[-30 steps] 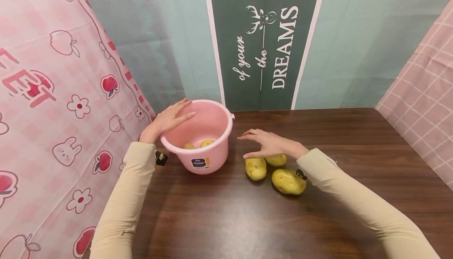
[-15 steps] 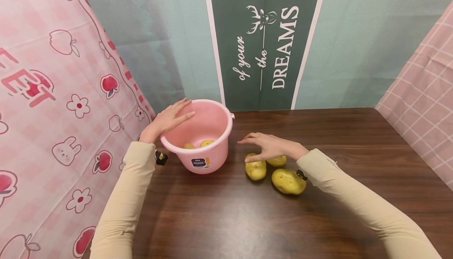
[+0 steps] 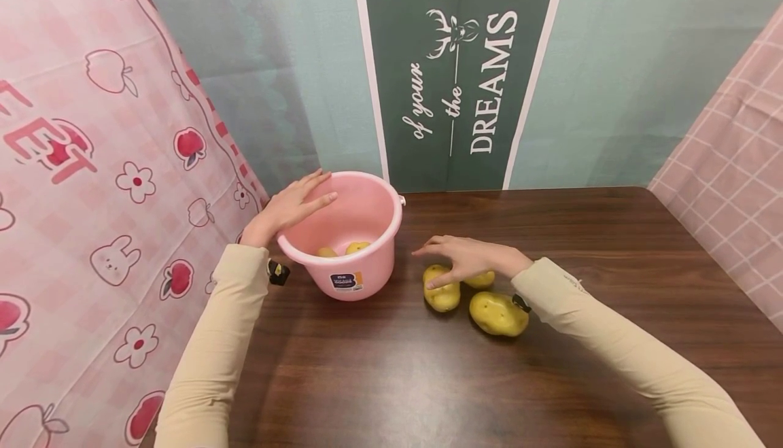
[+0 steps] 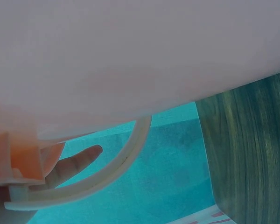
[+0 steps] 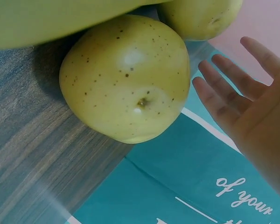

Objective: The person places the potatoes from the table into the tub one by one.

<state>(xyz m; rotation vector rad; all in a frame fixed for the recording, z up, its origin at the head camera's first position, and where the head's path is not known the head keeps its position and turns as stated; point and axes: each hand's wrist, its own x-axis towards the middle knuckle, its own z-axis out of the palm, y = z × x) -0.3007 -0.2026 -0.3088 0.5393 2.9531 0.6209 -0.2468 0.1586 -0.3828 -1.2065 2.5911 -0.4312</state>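
My left hand [image 3: 289,209] grips the rim of a pink bucket [image 3: 357,268], its thumb over the inside; in the left wrist view a finger [image 4: 79,163] shows outside, beside the white handle [image 4: 116,170]. At least two yellow potatoes lie in the bucket, partly hidden by its front wall; one potato [image 3: 357,247] shows there. Three more potatoes rest on the table: a left one [image 3: 445,297], a back one [image 3: 482,278] partly under my hand, and a front one [image 3: 499,314]. Over the left and back potatoes my right hand [image 3: 471,255] hovers, fingers spread, holding nothing.
The brown wooden table [image 3: 391,380] extends around the bucket and potatoes. A green printed cloth [image 3: 449,128] hangs behind it. Pink patterned cloth [image 3: 141,244] stands close to the bucket's left; pink checked cloth [image 3: 734,162] hangs at the right.
My right hand has sunk slightly, its thumb now over the left potato. The left hand, bucket and potatoes have stayed in place.
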